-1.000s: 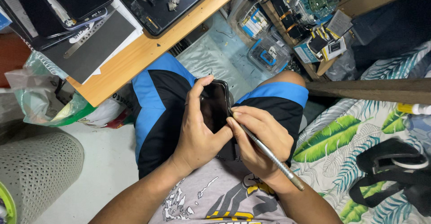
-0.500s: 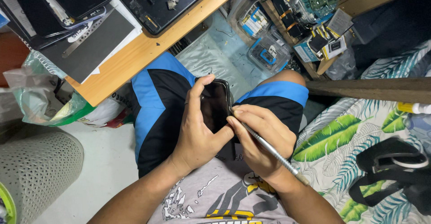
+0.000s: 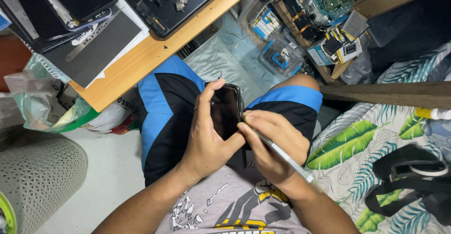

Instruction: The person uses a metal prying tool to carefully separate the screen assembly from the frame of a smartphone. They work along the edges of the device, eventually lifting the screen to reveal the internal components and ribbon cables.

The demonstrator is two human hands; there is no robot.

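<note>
Lowest in the frame, nearest the person's chest, the right hand (image 3: 272, 149) is curled shut around a slim silver tool (image 3: 282, 154), pinching it like a pen; the tool's handle runs down to the lower right of the frame past the wrist, and its working end, hidden under the fingertips, aims up and to the left, right at the edge of the dark phone (image 3: 226, 112). Just left of it, the left hand (image 3: 206, 140) wraps that phone from the left side, the thumb crossing beneath it toward the right hand and the forefinger hooked over the top corner, so the grip is closed but loose enough to show the glass face. The phone sits in the middle of the frame, over the lap, between the two hands and touching both; its long axis runs nearly up and down the frame, leaning slightly, with the top end pointing toward the upper part of the frame and the worktop beyond. Its right-hand long edge is the side the tool meets, so the right hand is the nearer one to that seam. Under the hands lie the blue and black shorts (image 3: 164, 102). Farther off, at upper left, the wooden worktop (image 3: 155, 51) carries a stack of flat dark devices (image 3: 70, 8), and at upper right stand clear boxes of small parts (image 3: 282, 51). A leaf-print bedsheet (image 3: 357, 145) spreads at the right.
</note>
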